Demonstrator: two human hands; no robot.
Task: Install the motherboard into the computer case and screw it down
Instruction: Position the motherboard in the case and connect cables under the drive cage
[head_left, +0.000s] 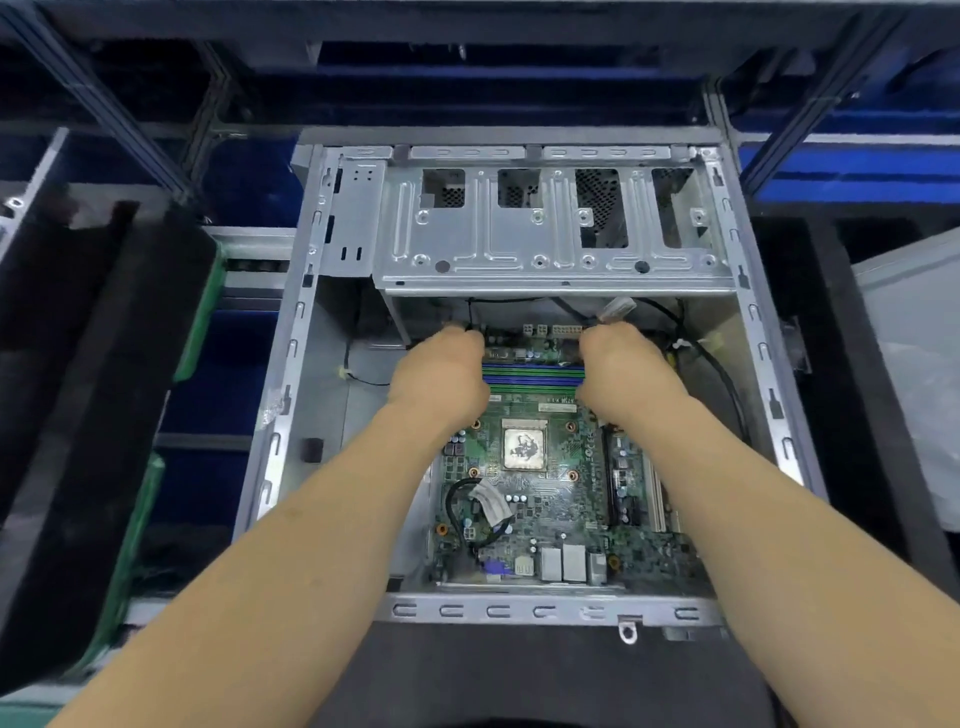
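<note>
Both hands reach to the far edge of the board. Left hand (441, 374): knuckles up, fingers curled down out of sight; whether they grip the board's edge or only press on it cannot be told. Right hand (621, 366): same posture, same doubt.

Motherboard (540, 499): green, lying flat inside the computer case (291, 364), beneath and nearer than the hands, its rear ports at the case's near wall. No screws visible.

Memory slots (532, 376): blue and green, between the two hands.

Processor socket (524, 444): just nearer than the hands, centre of the board.

Loose cables (717, 364): beyond and right of the right hand.

Drive cage (550, 228): overhanging, just beyond both hands.

Handling note, a judgement: seat the board evenly with both hands, keep the cables from being trapped underneath, keep fingers off the socket, and line up the mounting holes before screwing.
</note>
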